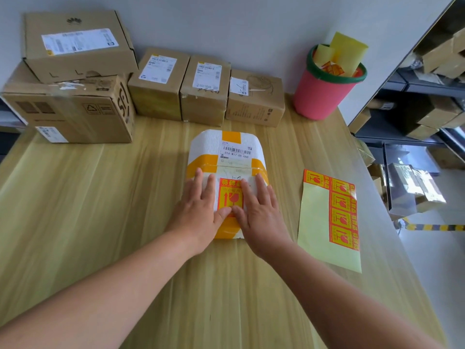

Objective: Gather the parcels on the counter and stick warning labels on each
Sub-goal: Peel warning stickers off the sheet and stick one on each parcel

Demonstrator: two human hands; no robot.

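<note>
A: Pressing with both at once, why?

B: To seat the sticker. The left grip (198, 210) and right grip (261, 212) lie spread and flat, holding nothing. Their thumbs (222, 214) meet at the lower edge of the red warning label (230, 197) and their fingers (261, 187) run along its sides, so it beds down without wrinkles.

A: And the parcel?

B: The white foam box (226, 147), bound in yellow tape (201, 167), sits mid-desk (100, 222), under the palms. The label goes below the barcode slip (236, 151), leaving that uncovered.

A: The sheet to the right?

B: The sticker sheet (329, 222) lies near the box, within reach, with several labels on it.

A: Further back?

B: Cardboard boxes (205, 89) line the wall (226, 21). No red label shows on them, so I judge they're waiting. The pink bin (324, 91) holds backing paper (347, 46).
</note>
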